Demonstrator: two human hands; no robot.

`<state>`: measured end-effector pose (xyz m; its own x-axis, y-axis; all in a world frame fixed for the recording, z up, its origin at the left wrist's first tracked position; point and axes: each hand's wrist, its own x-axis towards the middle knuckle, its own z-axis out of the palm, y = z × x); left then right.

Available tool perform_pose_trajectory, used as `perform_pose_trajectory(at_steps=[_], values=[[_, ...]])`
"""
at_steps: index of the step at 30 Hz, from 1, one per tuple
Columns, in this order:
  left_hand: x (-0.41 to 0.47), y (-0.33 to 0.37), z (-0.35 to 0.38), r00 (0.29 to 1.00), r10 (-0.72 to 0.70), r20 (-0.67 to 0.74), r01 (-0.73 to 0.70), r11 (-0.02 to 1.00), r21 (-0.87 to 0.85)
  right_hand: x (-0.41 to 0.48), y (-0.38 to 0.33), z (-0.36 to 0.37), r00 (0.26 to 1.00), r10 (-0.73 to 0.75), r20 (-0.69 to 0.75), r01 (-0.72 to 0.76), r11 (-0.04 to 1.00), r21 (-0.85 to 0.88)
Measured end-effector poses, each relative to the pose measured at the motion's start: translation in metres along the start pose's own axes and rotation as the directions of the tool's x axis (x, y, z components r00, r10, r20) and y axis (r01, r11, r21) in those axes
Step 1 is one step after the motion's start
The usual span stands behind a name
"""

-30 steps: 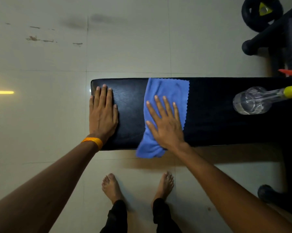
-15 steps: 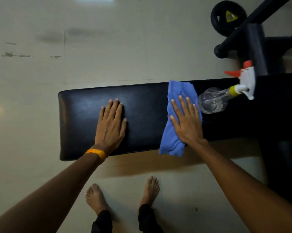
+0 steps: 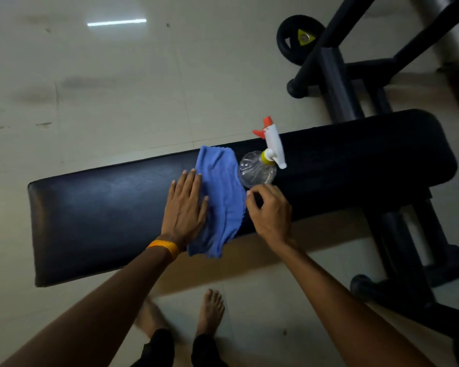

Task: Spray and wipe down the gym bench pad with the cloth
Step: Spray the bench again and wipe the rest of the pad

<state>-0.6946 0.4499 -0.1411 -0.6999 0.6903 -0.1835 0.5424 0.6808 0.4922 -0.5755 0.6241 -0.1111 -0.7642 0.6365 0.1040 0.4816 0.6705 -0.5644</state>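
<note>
Underneath, black bench pad [image 3: 96, 215], pale tiled floor [image 3: 117, 88], blue cloth [image 3: 220, 197]

Both arms reach in from 6 o'clock. The left hand [image 3: 185, 207] lies flat, palm down, fingers [image 3: 190, 181] straight and together, pointing to 12 o'clock. The right hand [image 3: 272, 211] hovers loosely curled, empty, fingers bent toward 11 o'clock.

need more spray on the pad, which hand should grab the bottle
Right. The right hand is half-curled just beside the spray bottle, off the cloth. The left hand lies flat on the blue cloth's far edge, pinning it to the bench pad.
</note>
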Motion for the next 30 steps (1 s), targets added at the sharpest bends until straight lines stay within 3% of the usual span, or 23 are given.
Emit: perform_pose_trajectory(at_steps=[5, 13, 21, 25, 30], values=[[0.026, 0.028, 0.013, 0.997, 0.063, 0.038, -0.063, 0.998, 0.007, 0.032, 0.009, -0.021, 0.978, 0.180, -0.108, -0.163, 0.975, 0.149], [0.043, 0.026, 0.027, 0.991, 0.075, 0.114, -0.085, 0.992, 0.088, 0.080, -0.019, -0.021, 0.982, 0.153, -0.112, -0.099, 0.919, 0.382], [0.052, 0.023, 0.025, 0.987, 0.109, 0.122, -0.131, 0.972, 0.194, 0.090, -0.024, -0.037, 0.943, 0.320, -0.095, -0.234, 0.837, 0.495], [0.064, 0.033, 0.031, 0.984, 0.161, 0.072, -0.172, 0.965, 0.196, 0.071, 0.009, -0.058, 0.916, 0.388, -0.103, -0.311, 0.848, 0.429], [0.079, 0.049, 0.057, 0.992, 0.121, 0.040, -0.126, 0.981, 0.150, 0.055, 0.046, -0.061, 0.941, 0.327, -0.087, -0.295, 0.919, 0.261]])
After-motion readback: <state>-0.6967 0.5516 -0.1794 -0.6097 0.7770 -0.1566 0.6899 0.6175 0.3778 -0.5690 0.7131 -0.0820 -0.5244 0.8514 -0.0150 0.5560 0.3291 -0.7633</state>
